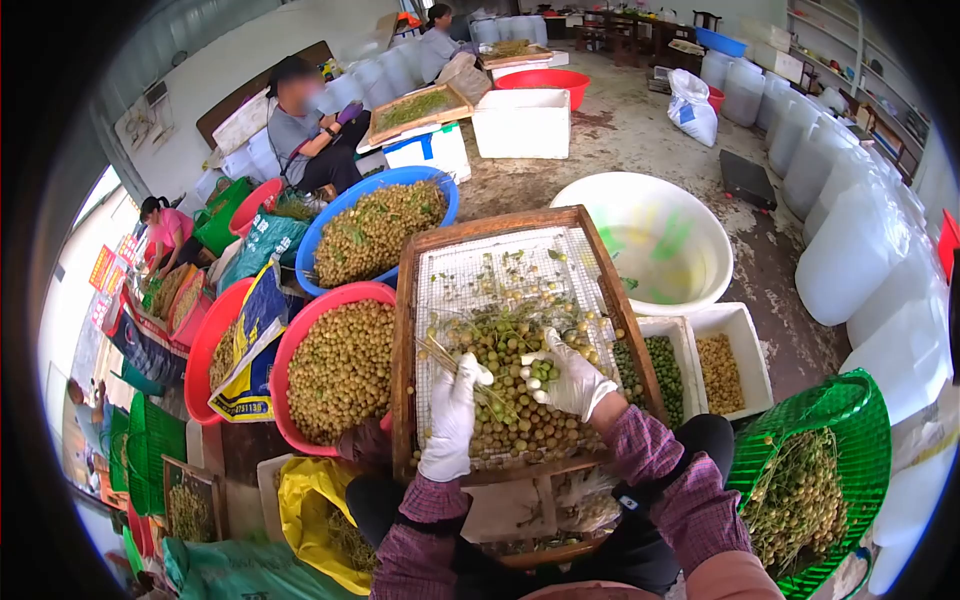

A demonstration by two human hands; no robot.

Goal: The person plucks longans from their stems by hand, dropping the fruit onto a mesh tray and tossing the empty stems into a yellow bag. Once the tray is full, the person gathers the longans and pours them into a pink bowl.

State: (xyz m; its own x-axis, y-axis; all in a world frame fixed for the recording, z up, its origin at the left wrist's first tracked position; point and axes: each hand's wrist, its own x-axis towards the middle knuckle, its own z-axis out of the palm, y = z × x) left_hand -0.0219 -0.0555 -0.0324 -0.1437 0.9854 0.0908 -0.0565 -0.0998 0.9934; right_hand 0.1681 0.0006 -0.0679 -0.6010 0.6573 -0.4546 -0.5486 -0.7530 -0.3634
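Note:
A wood-framed wire-mesh tray (403, 330) lies across my lap, bearing a pile of small round yellowish and green fruits (510, 425) with bits of stem. My left hand (455, 410), in a white glove, is closed on a few thin stems (438, 350) over the left part of the pile. My right hand (572, 380), gloved too, curls round several green fruits (543, 371) just above the pile's right side. Beneath the tray's right edge, a white foam box (685, 360) contains darker green fruits, and a second foam box (748, 375) beside it contains yellowish ones.
A pink basin (283, 385) and a blue basin (450, 200) of fruit stand left. A large white tub (715, 235) is beyond the tray; a green basket (870, 440) of fruit on stems stands right. Other people sit at the left and back. Translucent barrels (850, 245) line the right.

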